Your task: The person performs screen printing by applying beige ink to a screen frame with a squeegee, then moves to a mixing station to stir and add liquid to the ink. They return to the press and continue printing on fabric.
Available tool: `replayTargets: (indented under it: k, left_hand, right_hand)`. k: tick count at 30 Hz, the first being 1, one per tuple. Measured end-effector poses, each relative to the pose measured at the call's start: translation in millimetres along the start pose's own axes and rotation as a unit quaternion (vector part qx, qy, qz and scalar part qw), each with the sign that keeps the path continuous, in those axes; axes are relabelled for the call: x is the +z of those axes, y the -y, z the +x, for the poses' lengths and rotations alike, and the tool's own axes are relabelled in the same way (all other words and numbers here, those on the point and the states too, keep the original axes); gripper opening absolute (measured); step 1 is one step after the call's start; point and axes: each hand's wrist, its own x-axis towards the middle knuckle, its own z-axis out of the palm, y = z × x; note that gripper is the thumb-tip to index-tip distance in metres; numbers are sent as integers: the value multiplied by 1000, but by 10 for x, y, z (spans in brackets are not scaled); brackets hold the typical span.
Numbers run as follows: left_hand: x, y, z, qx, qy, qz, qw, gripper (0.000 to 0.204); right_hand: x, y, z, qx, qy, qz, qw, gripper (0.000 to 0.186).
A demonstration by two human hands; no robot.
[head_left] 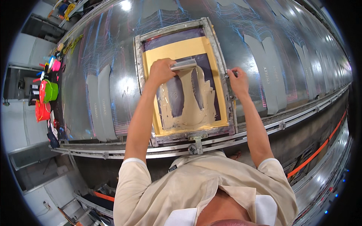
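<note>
We see a screen frame (171, 28) lying on a long dark table (124, 81), centred before the person. The left hand (162, 71) is closed around the left end of a metal squeegee (185, 64), which lies across the screen in its far half. From the squeegee toward the near edge we note beige ink (189, 100), spread in broad, uneven patches within a yellow border (164, 55). The right hand (239, 80), its fingers curled, is at the frame's right bar beside a small knob (227, 75); we cannot tell whether it grips the knob. Grey panels (102, 107) lie left and right of the frame. At the far left stands a green bucket (54, 92); a metal rail (166, 153) follows the table's near edge.
</note>
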Motion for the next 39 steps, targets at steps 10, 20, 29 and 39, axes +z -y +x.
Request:
replayTargets:
  k: [10,20,29,39]
  left_hand:
    - [686,-1086,-2157,25,-161,71,984,37]
    - [358,-1212,-1926,-9,-85,160,983,34]
    - [383,-1337,-1791,-17,-46,132,990,20]
    - [-156,-596,-386,-36,23,131,991,32]
  right_hand:
    - [-158,28,-68,-41,-5,28,999,25]
    - [189,-401,-7,-107,19,190,976,23]
    - [-73,-242,7,-60,13,98,993,23]
    - [84,197,339,-333,16,-3,943,34]
